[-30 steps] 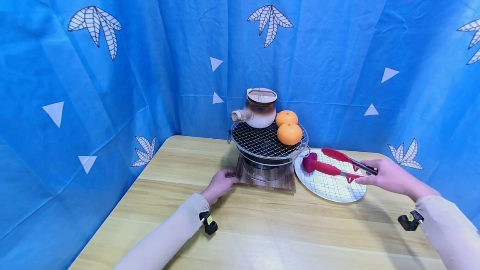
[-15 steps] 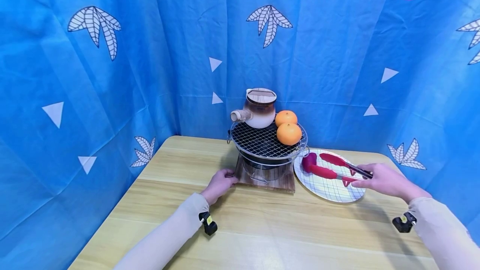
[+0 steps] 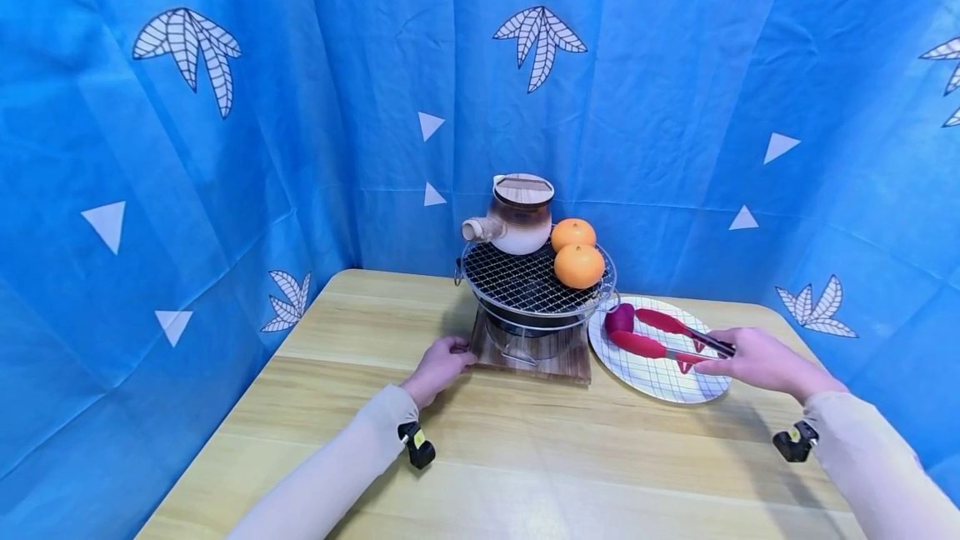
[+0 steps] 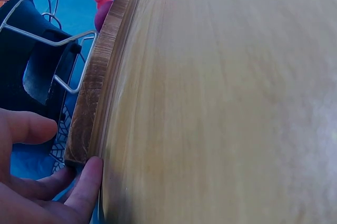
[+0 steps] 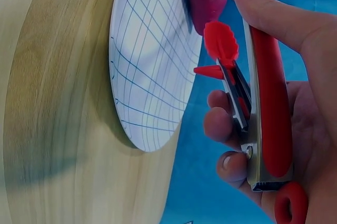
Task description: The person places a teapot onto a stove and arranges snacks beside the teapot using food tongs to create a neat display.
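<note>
My right hand [image 3: 757, 361] grips a pair of red-and-silver tongs [image 5: 271, 103] over the round plate [image 3: 675, 382]. The two red tong tips stand apart; the nearer one overlaps the lower edge of a dark purplish-red rounded item [image 3: 618, 317], whose kind I cannot tell. Whether they touch is unclear. At the left end of the brown wooden board [image 3: 555, 367], my left hand [image 3: 438, 367] has its fingertips against the corner. In the left wrist view one finger [image 4: 37, 126] stays clear above the board [image 4: 97, 77].
On the board stands a black stove [image 3: 528, 319] with a round wire grill [image 3: 517, 277]. The grill carries a side-handled teapot [image 3: 521, 227] and two orange fruits, one nearer [image 3: 579, 267] and one behind [image 3: 573, 232]. A blue curtain [image 3: 660, 107] hangs behind the wooden table [image 3: 450, 457].
My right hand has moved left and slightly down with the tongs, bringing the tips lower beside the purplish-red item. My left hand keeps its place at the board.
</note>
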`<state>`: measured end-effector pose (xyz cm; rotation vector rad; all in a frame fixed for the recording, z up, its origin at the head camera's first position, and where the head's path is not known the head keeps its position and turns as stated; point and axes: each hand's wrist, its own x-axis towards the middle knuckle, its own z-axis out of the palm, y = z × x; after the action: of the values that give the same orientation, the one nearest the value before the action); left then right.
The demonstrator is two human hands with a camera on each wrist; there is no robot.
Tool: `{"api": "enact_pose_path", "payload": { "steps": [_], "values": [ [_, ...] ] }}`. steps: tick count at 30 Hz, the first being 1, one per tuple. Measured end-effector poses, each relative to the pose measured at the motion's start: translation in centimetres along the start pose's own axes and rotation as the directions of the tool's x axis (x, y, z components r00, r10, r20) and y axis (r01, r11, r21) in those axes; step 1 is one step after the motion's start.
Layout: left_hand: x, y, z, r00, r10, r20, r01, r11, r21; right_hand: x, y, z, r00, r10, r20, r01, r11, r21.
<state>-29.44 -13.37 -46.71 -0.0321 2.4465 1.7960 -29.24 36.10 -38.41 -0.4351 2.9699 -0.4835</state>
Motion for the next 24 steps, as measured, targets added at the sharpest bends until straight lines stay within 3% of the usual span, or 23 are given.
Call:
{"api": "enact_pose_path", "payload": {
  "steps": [24],
  "values": [
    [0.0,-0.2,0.1,1.000,0.016,-0.001,-0.016,1.000,0.003,1.2,-0.3,0.6,0.999,0.023,0.029,-0.024,0.999,0.046]
  ]
}}
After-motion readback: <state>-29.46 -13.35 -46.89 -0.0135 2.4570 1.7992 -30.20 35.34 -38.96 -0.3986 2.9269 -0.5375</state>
